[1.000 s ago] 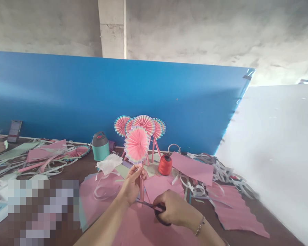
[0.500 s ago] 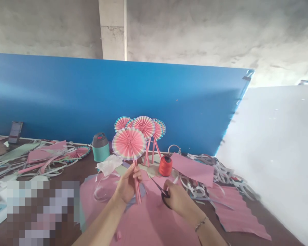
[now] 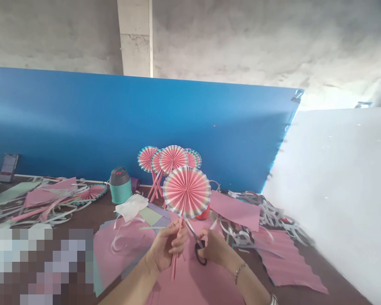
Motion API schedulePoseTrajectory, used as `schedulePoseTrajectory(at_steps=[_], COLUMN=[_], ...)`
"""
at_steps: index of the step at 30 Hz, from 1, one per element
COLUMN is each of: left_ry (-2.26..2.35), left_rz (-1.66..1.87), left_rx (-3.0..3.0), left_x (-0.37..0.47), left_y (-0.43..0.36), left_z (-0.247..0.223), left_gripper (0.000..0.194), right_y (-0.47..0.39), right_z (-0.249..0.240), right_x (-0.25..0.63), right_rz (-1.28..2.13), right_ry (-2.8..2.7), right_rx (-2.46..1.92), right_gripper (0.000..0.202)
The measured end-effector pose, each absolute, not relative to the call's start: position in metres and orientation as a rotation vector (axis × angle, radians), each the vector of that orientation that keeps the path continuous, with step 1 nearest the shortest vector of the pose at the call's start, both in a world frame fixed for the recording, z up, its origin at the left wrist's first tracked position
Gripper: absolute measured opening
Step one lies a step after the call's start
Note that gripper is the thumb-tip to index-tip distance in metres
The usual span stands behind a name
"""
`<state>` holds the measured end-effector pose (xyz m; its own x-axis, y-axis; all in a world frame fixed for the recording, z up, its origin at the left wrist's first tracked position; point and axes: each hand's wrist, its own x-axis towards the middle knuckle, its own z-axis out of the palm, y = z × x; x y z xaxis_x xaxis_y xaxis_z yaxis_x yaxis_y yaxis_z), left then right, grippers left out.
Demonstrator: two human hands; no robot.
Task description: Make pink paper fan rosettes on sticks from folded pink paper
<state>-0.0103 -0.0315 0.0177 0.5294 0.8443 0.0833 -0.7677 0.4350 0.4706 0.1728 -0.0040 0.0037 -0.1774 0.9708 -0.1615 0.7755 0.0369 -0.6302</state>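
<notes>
A round pleated paper fan, pink with a pale striped rim, stands upright in front of me. My left hand is closed around its pink handle, just under the disc. Black-handled scissors are gripped in my right hand. Their blades point up and left, close to the top of the handle; whether they touch the fan I cannot tell. Behind the disc, a red thread spool is mostly hidden. Pink paper sheets lie beneath both hands.
Several finished-looking fans lean by the blue partition. A teal container and crumpled white tissue stand left of centre. Paper strips tangle at right beside a wavy pink sheet. A phone is propped far left.
The held fan has moved right and a little down, now covering most of the red spool. The scissors have come nearer to the fan's handle. The view has shifted slightly.
</notes>
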Motion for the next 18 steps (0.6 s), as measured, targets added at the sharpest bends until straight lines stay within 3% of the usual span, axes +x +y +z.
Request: schedulePoseTrajectory(at_steps=[4,10,13,18], left_ry=[0.182,0.340,0.386,0.472], left_rz=[0.969,0.903,0.856,0.817], left_rx=[0.514,0.526,0.536,0.627], left_x=[-0.006,0.003,0.011,0.015], left_y=[-0.032,-0.036,-0.039,-0.040], left_z=[0.014,0.014,0.012,0.014], left_gripper=[0.010,0.010,0.014,0.009], right_y=[-0.010,-0.032,-0.036,-0.037], right_z=[0.018,0.032,0.026,0.027], right_x=[0.173,0.158,0.149,0.147], right_rz=[1.167,1.684,1.734,1.676], right_ry=[-1.884,-1.365,-1.245,-1.092], right_rx=[-1.562,-0.798,-0.797,-0.906], right_gripper=[0.016,0.032,0.044,0.039])
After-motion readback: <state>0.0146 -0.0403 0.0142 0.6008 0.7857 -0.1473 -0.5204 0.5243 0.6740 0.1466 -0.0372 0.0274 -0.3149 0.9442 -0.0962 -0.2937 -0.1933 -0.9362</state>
